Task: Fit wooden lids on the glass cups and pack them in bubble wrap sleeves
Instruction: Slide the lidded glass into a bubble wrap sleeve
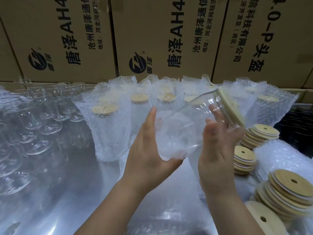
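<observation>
You are partway through the batch. A row of packed cups (118,119) stands at the back in bubble wrap sleeves, wooden lids showing at their tops, so that share looks done. To your left many bare glass cups (42,116) have no lids and no sleeves, and to your right the stacks of wooden lids (259,136) and a heap of bubble wrap (279,158) wait to be used, so a good deal is left. The glass cup (184,128) you are working on is up in the air between your hands, tilted, base towards you, with a wooden lid (230,106) already on its mouth at the upper right; it has no sleeve yet, so bagging looks like the next step. Your left hand (149,146) cradles the base, fingers curled underneath and thumb lying up the side. Your right hand (218,150) lies flat against the other side, fingers nearly straight and reaching towards the lid, steadying rather than clasping.
</observation>
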